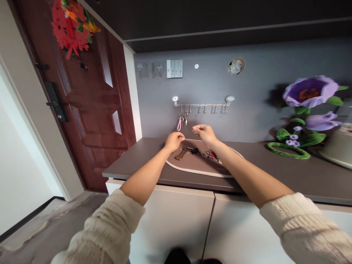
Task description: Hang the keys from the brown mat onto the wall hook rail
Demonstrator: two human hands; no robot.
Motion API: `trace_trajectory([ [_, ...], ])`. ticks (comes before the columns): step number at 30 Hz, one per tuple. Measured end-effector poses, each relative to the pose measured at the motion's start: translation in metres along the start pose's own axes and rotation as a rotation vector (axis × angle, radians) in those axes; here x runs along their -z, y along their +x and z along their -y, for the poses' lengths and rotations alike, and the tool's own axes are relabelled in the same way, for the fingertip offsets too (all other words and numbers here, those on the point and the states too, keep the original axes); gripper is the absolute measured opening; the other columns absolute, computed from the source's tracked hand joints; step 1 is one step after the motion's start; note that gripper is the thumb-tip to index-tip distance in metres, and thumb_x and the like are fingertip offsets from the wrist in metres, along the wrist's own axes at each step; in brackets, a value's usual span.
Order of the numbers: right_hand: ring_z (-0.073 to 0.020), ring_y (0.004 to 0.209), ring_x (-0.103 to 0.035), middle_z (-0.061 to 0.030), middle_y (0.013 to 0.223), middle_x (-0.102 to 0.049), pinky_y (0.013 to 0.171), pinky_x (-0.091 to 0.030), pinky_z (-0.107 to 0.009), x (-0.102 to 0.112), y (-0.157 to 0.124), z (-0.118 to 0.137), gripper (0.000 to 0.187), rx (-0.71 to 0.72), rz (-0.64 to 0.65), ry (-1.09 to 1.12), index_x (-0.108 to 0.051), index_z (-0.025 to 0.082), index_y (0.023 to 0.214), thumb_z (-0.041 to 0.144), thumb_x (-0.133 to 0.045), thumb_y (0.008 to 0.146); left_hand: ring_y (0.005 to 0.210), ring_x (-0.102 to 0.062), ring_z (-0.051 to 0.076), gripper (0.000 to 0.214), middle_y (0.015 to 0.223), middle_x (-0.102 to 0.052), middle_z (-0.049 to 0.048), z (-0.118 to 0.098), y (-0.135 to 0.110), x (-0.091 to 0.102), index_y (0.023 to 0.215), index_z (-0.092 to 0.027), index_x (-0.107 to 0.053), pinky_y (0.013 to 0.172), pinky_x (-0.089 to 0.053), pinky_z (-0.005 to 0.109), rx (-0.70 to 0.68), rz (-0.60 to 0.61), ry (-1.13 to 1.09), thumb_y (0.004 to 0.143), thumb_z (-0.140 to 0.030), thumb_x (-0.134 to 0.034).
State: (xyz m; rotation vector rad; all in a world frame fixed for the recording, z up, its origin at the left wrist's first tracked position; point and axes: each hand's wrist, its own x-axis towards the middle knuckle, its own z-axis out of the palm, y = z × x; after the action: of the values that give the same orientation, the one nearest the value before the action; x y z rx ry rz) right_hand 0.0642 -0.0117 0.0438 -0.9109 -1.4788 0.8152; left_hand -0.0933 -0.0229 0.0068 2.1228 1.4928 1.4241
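My left hand [174, 142] is closed, its thumb and fingertips together, over the left part of a brown mat [189, 167] with a pale rim. What it holds, if anything, I cannot make out. My right hand [205, 134] is raised slightly higher, fingertips pinched; anything between them is too small to name. Just above and between the hands, keys [186, 121] and a pink strap [179, 124] hang from the left end of a hook rail [202, 105]. On the mat lie a brown key fob [180, 154] and several keys [204, 154], partly covered by my right forearm.
Bare hooks [214, 110] fill the rail's right part. Purple artificial flowers [310, 93] and a pale rounded object [339, 146] stand at the right of the grey countertop [255, 168]. A dark shelf [220, 25] overhangs it. A red-brown door [96, 99] is at the left.
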Motion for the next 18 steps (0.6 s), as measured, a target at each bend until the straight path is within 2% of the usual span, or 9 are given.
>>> trace_trajectory([
  [7, -0.0132, 0.067, -0.055, -0.003, 0.071, -0.064, 0.067, -0.041, -0.027, 0.014, -0.009, -0.028, 0.014, 0.132, 0.033, -0.363, -0.062, 0.014, 0.072, 0.028, -0.058, 0.07, 0.081, -0.054, 0.016, 0.014, 0.084, -0.062, 0.0031, 0.002, -0.004, 0.001, 0.079, -0.021, -0.067, 0.074, -0.039, 0.027, -0.127, 0.177, 0.381, 0.074, -0.022, -0.054],
  [14, -0.0143, 0.069, -0.056, -0.0036, 0.075, -0.066, 0.067, -0.04, -0.026, 0.012, -0.017, -0.023, 0.013, 0.224, 0.092, -0.639, -0.064, 0.017, 0.074, 0.025, -0.054, 0.074, 0.086, -0.053, 0.018, 0.015, 0.087, -0.062, 0.0034, 0.008, -0.003, -0.001, 0.08, -0.024, -0.067, 0.074, -0.036, 0.028, -0.234, 0.276, 0.587, 0.076, -0.024, -0.052],
  [18, -0.0144, 0.071, -0.057, -0.0044, 0.078, -0.066, 0.068, -0.04, -0.026, 0.009, -0.021, -0.02, 0.013, 0.237, 0.113, -0.693, -0.064, 0.017, 0.076, 0.023, -0.053, 0.076, 0.088, -0.052, 0.019, 0.016, 0.088, -0.062, 0.0045, 0.006, -0.003, -0.002, 0.082, -0.024, -0.066, 0.074, -0.035, 0.029, -0.277, 0.312, 0.65, 0.077, -0.025, -0.051],
])
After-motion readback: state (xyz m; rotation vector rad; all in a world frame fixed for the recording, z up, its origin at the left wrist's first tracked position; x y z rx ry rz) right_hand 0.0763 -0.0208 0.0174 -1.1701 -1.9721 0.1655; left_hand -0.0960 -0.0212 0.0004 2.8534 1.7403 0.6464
